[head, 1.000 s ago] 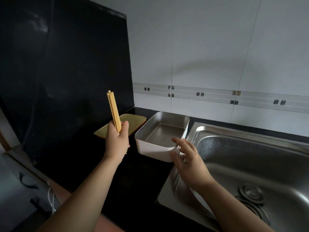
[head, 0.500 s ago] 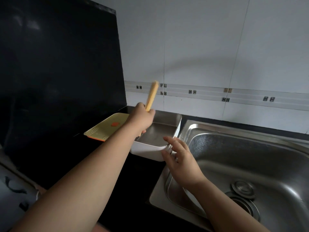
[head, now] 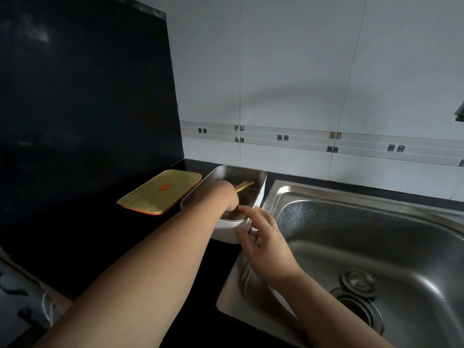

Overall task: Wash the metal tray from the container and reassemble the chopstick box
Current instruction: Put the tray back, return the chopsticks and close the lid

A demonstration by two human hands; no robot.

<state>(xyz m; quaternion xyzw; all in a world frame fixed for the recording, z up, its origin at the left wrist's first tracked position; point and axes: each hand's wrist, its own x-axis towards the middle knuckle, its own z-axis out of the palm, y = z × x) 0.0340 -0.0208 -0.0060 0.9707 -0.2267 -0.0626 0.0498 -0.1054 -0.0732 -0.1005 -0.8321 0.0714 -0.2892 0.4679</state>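
Observation:
The white chopstick box (head: 227, 233) stands on the black counter beside the sink, with the metal tray (head: 259, 179) seated in it. My left hand (head: 221, 197) reaches down into the tray and grips a bundle of wooden chopsticks (head: 244, 186), whose tips lie low over the tray's far half. My right hand (head: 263, 237) rests against the box's near right corner with fingers spread. The yellow lid (head: 160, 190) with an orange dot lies flat on the counter left of the box.
A steel sink (head: 376, 247) with a drain (head: 357, 281) fills the right side. A dark panel (head: 82, 96) rises on the left and white tiled wall (head: 301, 84) behind. A cloth and cord lie at the lower left edge.
My left hand swung the chopsticks from upright over the lid rightwards and down into the tray. My right hand moved closer to the box's near corner.

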